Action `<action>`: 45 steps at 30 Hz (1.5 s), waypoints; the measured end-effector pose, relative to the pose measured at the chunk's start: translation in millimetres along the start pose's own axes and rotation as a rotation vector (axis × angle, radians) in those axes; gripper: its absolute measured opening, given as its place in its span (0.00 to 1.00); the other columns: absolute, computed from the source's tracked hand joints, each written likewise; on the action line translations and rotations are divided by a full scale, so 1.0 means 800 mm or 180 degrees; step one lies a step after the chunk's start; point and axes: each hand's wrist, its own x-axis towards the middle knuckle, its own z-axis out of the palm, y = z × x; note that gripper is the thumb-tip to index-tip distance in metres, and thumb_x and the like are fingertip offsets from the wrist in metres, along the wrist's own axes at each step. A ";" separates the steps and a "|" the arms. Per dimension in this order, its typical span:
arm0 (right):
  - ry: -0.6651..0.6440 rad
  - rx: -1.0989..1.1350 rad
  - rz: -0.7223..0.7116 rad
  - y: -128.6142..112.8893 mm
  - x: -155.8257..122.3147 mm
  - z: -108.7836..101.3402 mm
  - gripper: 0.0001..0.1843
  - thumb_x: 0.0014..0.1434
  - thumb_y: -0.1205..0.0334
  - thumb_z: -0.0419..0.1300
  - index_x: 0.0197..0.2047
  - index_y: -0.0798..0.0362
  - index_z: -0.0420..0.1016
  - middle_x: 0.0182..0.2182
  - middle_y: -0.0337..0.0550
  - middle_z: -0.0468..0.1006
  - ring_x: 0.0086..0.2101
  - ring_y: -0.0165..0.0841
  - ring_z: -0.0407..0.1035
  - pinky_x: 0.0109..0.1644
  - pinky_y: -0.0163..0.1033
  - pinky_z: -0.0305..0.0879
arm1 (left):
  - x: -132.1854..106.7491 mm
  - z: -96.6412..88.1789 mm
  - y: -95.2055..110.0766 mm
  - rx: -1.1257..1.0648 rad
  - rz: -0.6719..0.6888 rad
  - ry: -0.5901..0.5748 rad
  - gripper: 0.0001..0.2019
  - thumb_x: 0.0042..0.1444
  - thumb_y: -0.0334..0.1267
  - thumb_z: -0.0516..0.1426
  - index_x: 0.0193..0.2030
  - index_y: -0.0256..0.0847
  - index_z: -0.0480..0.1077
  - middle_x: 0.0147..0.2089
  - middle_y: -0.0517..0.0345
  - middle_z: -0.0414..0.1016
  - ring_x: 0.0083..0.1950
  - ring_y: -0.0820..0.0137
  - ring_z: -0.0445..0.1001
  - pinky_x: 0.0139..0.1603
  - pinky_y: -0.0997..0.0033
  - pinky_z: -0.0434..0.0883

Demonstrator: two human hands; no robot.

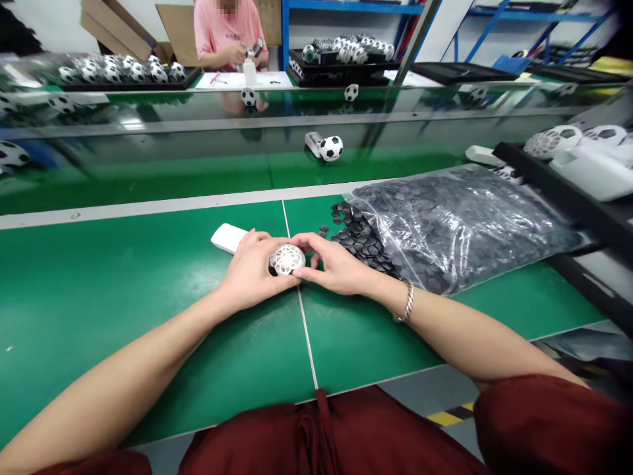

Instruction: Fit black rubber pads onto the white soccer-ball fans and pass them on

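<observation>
A small white handheld fan (289,260) with a round, openwork grille is held low over the green work table. My left hand (251,269) wraps round it from the left, and its pale handle (228,238) sticks out beyond the back of that hand. From the right, the thumb and fingers of my right hand (337,266) are closed on the rim of the round head. A dark spot shows at the head's left side, partly covered by my left hand. Small black pieces (364,239) lie loose just behind my right hand.
A clear plastic bag (469,221) full of black pieces lies at the right. Beyond the table runs a green conveyor (198,155) carrying a football-patterned fan (330,148). Black trays (524,168) with white parts stand far right. Opposite, a person in pink (230,33) handles something.
</observation>
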 end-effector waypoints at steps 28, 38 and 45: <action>0.0088 -0.2954 0.0201 0.039 0.009 -0.040 0.12 0.61 0.63 0.52 0.42 0.55 0.74 0.38 0.47 0.75 0.39 0.36 0.65 0.45 0.39 0.60 | -0.012 0.021 -0.010 -0.0471 0.0284 -0.0135 0.28 0.46 0.41 0.61 0.55 0.42 0.58 0.62 0.47 0.57 0.68 0.52 0.35 0.63 0.42 0.47; 0.0287 -0.2869 0.0073 0.042 0.009 -0.039 0.15 0.60 0.72 0.48 0.48 0.59 0.69 0.38 0.50 0.74 0.39 0.37 0.66 0.44 0.41 0.61 | -0.005 0.013 -0.017 -0.0922 0.0448 -0.0262 0.28 0.41 0.46 0.65 0.50 0.44 0.62 0.59 0.50 0.62 0.68 0.52 0.37 0.63 0.42 0.48; 0.0486 -0.0873 -0.0400 0.003 0.001 -0.035 0.02 0.55 0.66 0.58 0.33 0.55 0.72 0.30 0.39 0.75 0.31 0.27 0.68 0.38 0.33 0.64 | -0.004 0.005 -0.025 -0.0986 0.0692 -0.0656 0.27 0.44 0.45 0.63 0.51 0.44 0.61 0.59 0.52 0.63 0.69 0.56 0.35 0.64 0.46 0.46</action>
